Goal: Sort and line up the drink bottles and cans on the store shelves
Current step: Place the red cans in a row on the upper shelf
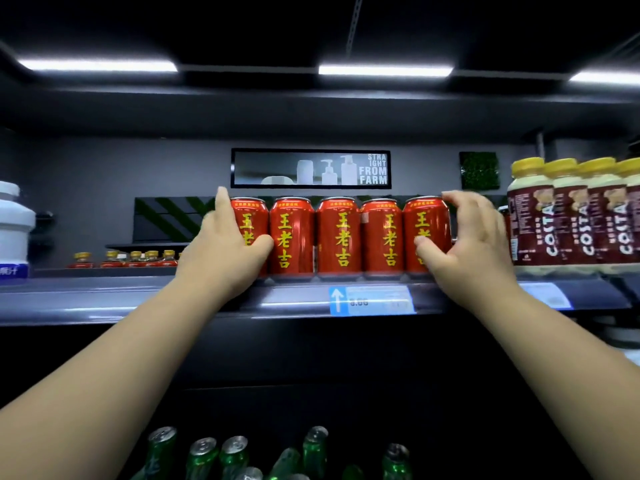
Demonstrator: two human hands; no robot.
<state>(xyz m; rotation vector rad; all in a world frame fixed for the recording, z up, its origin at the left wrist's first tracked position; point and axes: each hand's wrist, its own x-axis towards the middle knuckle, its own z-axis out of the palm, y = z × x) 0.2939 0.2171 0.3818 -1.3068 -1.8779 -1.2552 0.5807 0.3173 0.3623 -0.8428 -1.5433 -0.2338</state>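
A long dark shelf (138,299) runs from side to side. A row of red cans (337,237) stands on its front edge, in the middle. There are five of them. They stand up straight, side by side and touching, with yellow writing facing out.

To the right of the row stand brown bottles (568,216) with yellow caps, packed close together. Far to the left sits a big white tub (14,223).

Two bare arms reach up to the row. The left hand (225,247) holds the left-end can (254,211). Its fingers go up the can's outer side and its thumb lies across the front. The right hand (474,244) holds the right-end can (426,220). Its fingers bend around the top and far side, and its thumb presses the front.

Green cans (235,452) stand on a dark shelf lower down. A blue price tag (372,301) sticks to the shelf edge under the red cans. Tiny bottles (135,259) with yellow caps stand far back on the left.
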